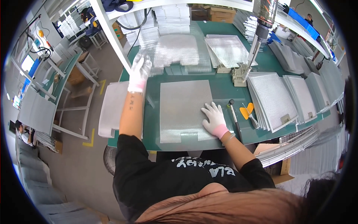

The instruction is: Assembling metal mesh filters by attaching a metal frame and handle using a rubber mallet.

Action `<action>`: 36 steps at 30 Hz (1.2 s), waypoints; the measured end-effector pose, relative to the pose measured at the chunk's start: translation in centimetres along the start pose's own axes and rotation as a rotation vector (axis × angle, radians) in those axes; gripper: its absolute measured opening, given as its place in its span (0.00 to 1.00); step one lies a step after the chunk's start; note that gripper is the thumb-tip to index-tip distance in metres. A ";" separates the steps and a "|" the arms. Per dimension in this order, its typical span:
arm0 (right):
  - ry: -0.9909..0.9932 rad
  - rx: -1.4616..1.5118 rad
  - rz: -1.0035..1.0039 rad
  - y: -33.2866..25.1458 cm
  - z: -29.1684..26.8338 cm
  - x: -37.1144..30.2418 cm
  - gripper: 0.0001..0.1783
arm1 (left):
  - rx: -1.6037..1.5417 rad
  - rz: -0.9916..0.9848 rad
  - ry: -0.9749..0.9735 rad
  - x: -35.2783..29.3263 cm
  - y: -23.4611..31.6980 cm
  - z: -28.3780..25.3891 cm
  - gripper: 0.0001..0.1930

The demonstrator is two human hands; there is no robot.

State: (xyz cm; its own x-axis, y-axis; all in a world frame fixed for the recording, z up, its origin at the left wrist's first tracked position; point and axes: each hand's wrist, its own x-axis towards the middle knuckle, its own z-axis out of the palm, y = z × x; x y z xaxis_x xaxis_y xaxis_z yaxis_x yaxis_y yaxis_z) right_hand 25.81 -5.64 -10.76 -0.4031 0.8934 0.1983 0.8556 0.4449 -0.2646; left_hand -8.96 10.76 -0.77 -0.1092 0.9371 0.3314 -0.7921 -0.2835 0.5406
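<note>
In a white glove with a pink cuff, my left hand (pixel 139 71) reaches to the far left, its fingers stretched out at the edge of some clear sheets (pixel 151 46). Whether it pinches one is hard to make out. My right hand (pixel 214 118), gloved alike, lies with fingers spread on the right edge of a grey, finely patterned flat panel (pixel 184 108). This panel lies in front of me and has a notch in its near edge. A black-handled tool with a round head (pixel 234 115) lies just right of that hand, beside an orange-winged tool (pixel 247 111).
The green table (pixel 149 130) carries a panel stack (pixel 113 108) on the left, further stacks (pixel 177 50) (pixel 227 50) behind, and upright leaning panels (pixel 272 97) on the right. A metal post tool (pixel 254 54) hangs above beige blocks (pixel 239 76). A white frame post (pixel 112 35) rises near my left hand.
</note>
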 end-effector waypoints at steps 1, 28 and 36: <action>-0.014 0.044 -0.008 -0.2 -0.5 0.1 0.29 | 0.065 -0.002 0.007 -2.8 0.9 0.3 0.21; 0.113 0.389 0.362 -1.7 -0.7 -3.4 0.44 | 1.942 -0.343 0.132 -26.5 -4.3 2.5 0.43; 0.006 0.358 0.363 -1.6 -1.2 -3.1 0.41 | 2.001 -0.266 0.086 -26.7 -4.6 1.2 0.42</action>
State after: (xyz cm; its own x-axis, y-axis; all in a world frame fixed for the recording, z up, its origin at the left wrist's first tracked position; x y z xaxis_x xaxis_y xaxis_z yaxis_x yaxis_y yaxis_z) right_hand 26.08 -9.17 -9.83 -0.0976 0.9945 0.0383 0.7747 0.1001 -0.6243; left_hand -1.66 -13.18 -11.24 -0.1956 0.9737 0.1164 0.8536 0.1106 0.5091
